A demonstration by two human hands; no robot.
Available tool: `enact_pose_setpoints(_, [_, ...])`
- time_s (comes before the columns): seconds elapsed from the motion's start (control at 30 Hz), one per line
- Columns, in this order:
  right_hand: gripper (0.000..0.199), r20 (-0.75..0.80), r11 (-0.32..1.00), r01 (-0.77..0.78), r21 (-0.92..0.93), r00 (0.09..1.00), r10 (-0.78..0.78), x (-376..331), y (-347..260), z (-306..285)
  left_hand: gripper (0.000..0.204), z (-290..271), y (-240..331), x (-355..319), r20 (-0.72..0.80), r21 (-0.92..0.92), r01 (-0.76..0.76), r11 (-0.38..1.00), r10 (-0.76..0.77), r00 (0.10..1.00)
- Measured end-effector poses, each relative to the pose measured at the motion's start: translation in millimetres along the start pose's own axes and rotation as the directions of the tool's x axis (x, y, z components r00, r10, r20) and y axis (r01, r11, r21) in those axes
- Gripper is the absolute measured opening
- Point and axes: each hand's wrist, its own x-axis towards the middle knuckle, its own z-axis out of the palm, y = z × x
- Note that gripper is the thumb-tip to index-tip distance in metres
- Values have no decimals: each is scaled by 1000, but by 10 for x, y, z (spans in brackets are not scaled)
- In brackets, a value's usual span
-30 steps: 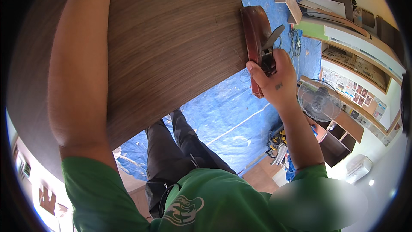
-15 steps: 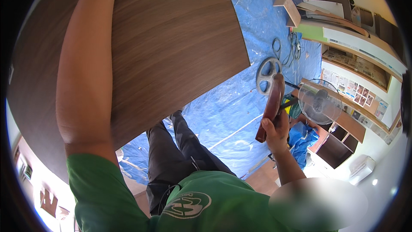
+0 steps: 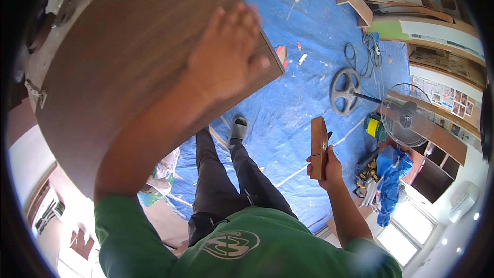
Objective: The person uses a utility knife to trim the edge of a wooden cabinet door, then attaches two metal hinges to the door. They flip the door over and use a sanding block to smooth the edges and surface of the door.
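Note:
A large brown wood-grain board (image 3: 128, 56) fills the upper left, its right corner pointing over the floor. My left hand (image 3: 226, 54) is over the board near that corner, palm down and fingers stretched out, slightly smeared by motion; I cannot tell whether it touches the surface. In my right hand (image 3: 332, 170) is a wooden hand plane (image 3: 317, 146), gripped near its lower end and held upright off to the right of the board. A dark crosswise handle shows on the plane's right side.
Blue sheeting (image 3: 288, 108) covers the floor, with small scraps on it. To the right stand a fan (image 3: 406, 116) with a round grey base (image 3: 345, 91), a green can (image 3: 375, 127), a cable (image 3: 370, 46), tools (image 3: 368, 175) and a crumpled blue cover (image 3: 391, 170). A plastic bag (image 3: 162, 175) lies near my feet.
My left hand has come back from beyond the top edge to the board's right corner. The plane has moved lower and turned, showing its side. The view has shifted.

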Motion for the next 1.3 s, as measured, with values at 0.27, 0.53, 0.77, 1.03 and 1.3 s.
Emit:
enact_pose_setpoints(0.27, [60,105,997,43,-70,994,-36,-117,-37,224,79,77,1264,-896,-40,-634,-217,742,249,968])
enact_pose_setpoints(0.53, [60,347,979,70,-191,938,0,-224,16,542,80,441,1870,-908,607,-740,559,-373,-14,795])
enact_pose_setpoints(0.77, [51,14,952,179,-249,983,-181,120,152,410,57,446,1769,-1095,458,-889,439,-129,-231,859])
enact_pose_setpoints(1.03, [27,-383,867,230,-442,826,-414,1172,-256,-654,56,218,1233,-1111,-39,-883,54,466,-188,981])
enact_pose_setpoints(1.3, [34,232,734,166,-658,973,-13,1051,-511,-452,56,90,1086,-1044,80,-936,139,322,-189,979])
